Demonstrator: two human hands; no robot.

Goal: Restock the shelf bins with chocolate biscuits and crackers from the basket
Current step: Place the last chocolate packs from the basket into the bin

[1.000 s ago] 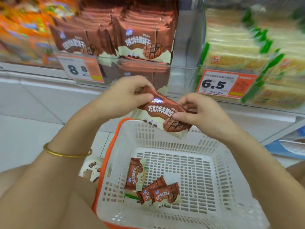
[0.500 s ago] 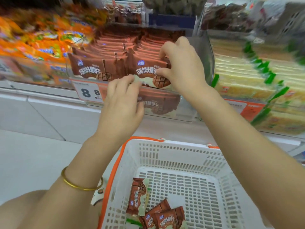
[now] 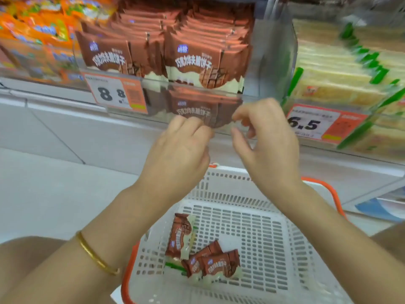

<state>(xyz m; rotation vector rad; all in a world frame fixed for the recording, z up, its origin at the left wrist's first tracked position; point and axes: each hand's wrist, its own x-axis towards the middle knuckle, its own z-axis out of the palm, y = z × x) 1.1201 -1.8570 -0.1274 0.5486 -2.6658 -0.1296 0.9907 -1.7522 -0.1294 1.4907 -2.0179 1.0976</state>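
Both my hands are up at the front edge of the shelf, side by side with a small gap between them. My left hand [image 3: 177, 154] has its fingers loosely curled right at the clear front wall of the chocolate biscuit bin [image 3: 197, 99]. Can't tell if the fingertips actually touch the plastic. My right hand [image 3: 267, 141] is just beside it, fingers half bent, thumb apart, nothing in it. The left looks empty too.

The bin is pretty packed. The chocolate biscuit packs [image 3: 197, 62] stand upright in two rows running front to back, with the front ones pressed against the wall. The only spare room I see is a strip on the right, between the right row and the clear divider [image 3: 274, 51]. Past that divider are the crackers [image 3: 328, 73], green-edged packs that fill their bin right up to its front edge. An 8.8 price tag [image 3: 116, 93] hangs on the left part of the biscuit bin's front.

Under my wrists sits the white basket [image 3: 228, 189] with an orange rim. Three loose biscuit packs [image 3: 219, 263] lie toward its near left corner, one on its own and two overlapping. That leaves lots of open mesh floor on the right side. A sliver of green [image 3: 173, 265] pokes out under them, no idea what it is.
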